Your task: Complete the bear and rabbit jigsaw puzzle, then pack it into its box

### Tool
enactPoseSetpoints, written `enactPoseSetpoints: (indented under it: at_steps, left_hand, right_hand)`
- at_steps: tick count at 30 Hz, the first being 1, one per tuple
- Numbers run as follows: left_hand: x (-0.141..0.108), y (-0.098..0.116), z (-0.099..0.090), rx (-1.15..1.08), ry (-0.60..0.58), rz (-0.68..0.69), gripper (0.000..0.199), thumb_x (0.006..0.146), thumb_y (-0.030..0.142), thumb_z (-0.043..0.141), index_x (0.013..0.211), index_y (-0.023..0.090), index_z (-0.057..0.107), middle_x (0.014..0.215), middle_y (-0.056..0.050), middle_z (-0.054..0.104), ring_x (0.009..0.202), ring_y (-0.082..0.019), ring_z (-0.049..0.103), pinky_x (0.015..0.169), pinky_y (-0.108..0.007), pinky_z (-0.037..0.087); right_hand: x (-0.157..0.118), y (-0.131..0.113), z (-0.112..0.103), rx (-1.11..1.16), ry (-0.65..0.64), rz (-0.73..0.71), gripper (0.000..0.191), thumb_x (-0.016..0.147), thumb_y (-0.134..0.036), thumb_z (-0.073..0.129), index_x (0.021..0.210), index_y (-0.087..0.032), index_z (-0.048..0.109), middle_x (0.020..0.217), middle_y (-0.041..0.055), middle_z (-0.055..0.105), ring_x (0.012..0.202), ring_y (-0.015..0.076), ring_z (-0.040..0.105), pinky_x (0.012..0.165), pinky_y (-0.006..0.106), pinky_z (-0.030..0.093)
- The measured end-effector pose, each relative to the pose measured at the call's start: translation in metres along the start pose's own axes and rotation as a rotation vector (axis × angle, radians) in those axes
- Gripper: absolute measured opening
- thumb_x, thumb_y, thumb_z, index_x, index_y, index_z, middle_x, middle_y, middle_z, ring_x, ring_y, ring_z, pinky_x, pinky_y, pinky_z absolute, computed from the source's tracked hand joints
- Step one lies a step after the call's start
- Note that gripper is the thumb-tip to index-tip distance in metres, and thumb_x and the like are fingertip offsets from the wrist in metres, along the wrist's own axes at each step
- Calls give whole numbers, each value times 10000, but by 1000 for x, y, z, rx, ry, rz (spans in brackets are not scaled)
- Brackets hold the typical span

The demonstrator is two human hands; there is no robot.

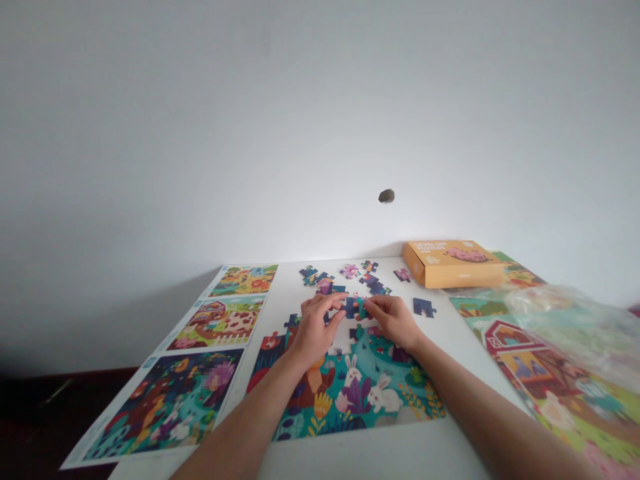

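Note:
A dark blue and teal puzzle piece (353, 307) is between my two hands, just above a gap in the partly assembled jigsaw puzzle (360, 393). My right hand (393, 321) pinches its right side between thumb and fingers. My left hand (317, 325) is at the piece's left, thumb and forefinger apart, over the puzzle's upper left part. White rabbits (384, 395) and plants show in the joined lower section. Parts of the puzzle are hidden under both hands and forearms.
Loose puzzle pieces (373, 281) lie behind my hands, and one blue piece (424, 307) lies to the right. A yellow puzzle box (453, 263) stands at the back right. A reference sheet (167, 400) lies left; another puzzle (545, 360) and clear plastic (575, 327) lie right.

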State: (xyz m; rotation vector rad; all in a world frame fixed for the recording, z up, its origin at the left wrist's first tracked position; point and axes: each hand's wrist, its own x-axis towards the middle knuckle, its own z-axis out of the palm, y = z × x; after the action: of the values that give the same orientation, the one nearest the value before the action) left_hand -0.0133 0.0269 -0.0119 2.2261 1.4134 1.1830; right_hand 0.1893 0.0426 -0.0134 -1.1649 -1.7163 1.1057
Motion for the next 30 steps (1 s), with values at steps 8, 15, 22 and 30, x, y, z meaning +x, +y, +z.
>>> enactPoseSetpoints:
  at_steps: [8, 15, 22, 30]
  left_hand:
    - [2, -4, 0, -73, 62, -16, 248, 922, 281, 464, 1069, 233, 658, 1027, -49, 692, 972, -181, 621, 912, -337, 466]
    - [2, -10, 4, -148, 69, -116, 241, 923, 310, 464, 1085, 223, 619, 1007, -37, 697, 904, -171, 649, 823, -286, 500]
    - [3, -12, 4, -118, 118, -135, 219, 931, 317, 451, 984, 206, 632, 903, -36, 692, 850, -167, 650, 797, -278, 492]
    - [2, -14, 4, -74, 98, -119, 239, 931, 317, 448, 995, 237, 663, 933, -23, 704, 837, -162, 647, 770, -259, 493]
  right_hand:
    - [-4, -8, -3, -135, -127, -75, 406, 888, -452, 480, 738, -150, 707, 497, -30, 485, 464, 81, 395, 464, 203, 284]
    - [-9, -14, 0, -313, -208, -237, 313, 889, -378, 510, 768, -181, 721, 678, 4, 655, 583, 105, 516, 577, 216, 376]
    - [-5, -9, -3, -461, 3, -294, 213, 878, -288, 523, 933, -205, 710, 778, 27, 689, 692, 140, 576, 695, 255, 422]
    - [-6, -8, 1, -440, -106, -289, 208, 852, -320, 574, 982, -207, 691, 797, 21, 681, 681, 129, 574, 677, 245, 427]
